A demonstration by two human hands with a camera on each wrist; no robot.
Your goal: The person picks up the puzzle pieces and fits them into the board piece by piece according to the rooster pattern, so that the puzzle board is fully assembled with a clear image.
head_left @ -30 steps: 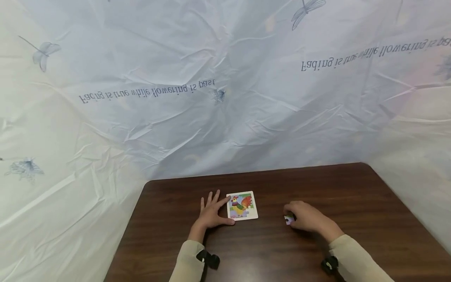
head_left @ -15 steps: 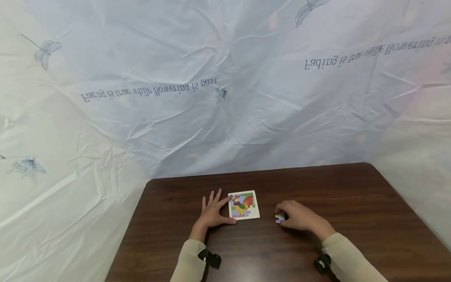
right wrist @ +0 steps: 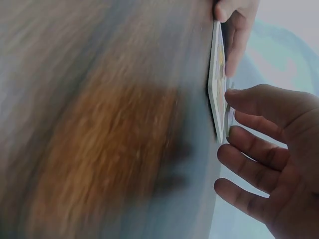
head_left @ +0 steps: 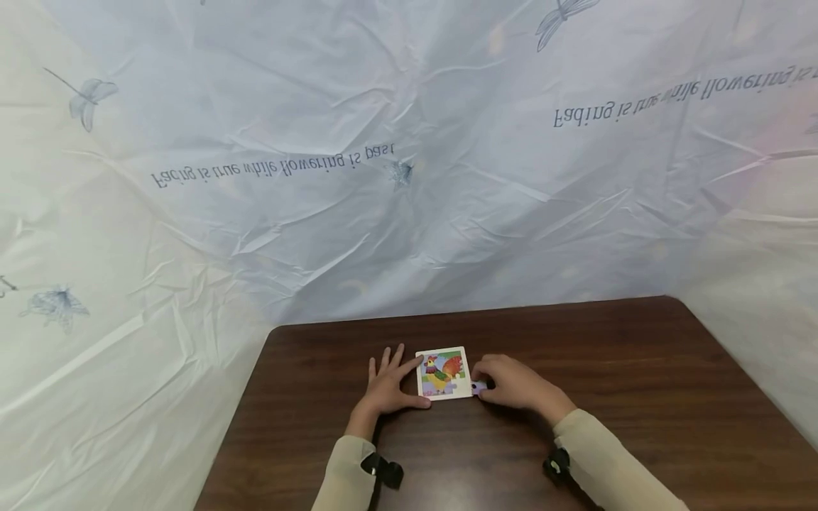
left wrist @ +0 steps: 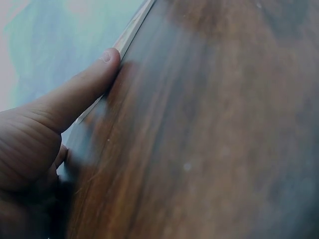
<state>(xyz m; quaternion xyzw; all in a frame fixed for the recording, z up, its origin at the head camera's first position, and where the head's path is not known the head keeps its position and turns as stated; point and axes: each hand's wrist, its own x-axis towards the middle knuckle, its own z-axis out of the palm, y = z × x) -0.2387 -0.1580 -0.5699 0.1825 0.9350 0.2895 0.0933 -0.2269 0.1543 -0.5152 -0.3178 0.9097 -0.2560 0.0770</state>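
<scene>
A small square jigsaw puzzle board (head_left: 437, 376) with a white border and a rooster picture lies flat on the table; its lower right corner shows a bare white gap. My left hand (head_left: 385, 390) is spread beside it, thumb and index finger touching its left side. In the left wrist view the thumb (left wrist: 94, 79) lies along the board's edge. My right hand (head_left: 519, 383) pinches a purple puzzle piece (head_left: 477, 387) at the board's right edge. In the right wrist view the piece (right wrist: 230, 117), seen edge-on, is between thumb and fingers, close over the board's end.
The dark brown wooden table (head_left: 594, 348) extends around both hands. Behind it hangs a wrinkled pale sheet (head_left: 319, 234) with printed lettering and insects. Black straps with small devices sit on both wrists, over cream sleeves (head_left: 616, 461).
My right hand has moved left with the puzzle piece, from well right of the board to its right edge. My left hand has stayed at the board's left side.
</scene>
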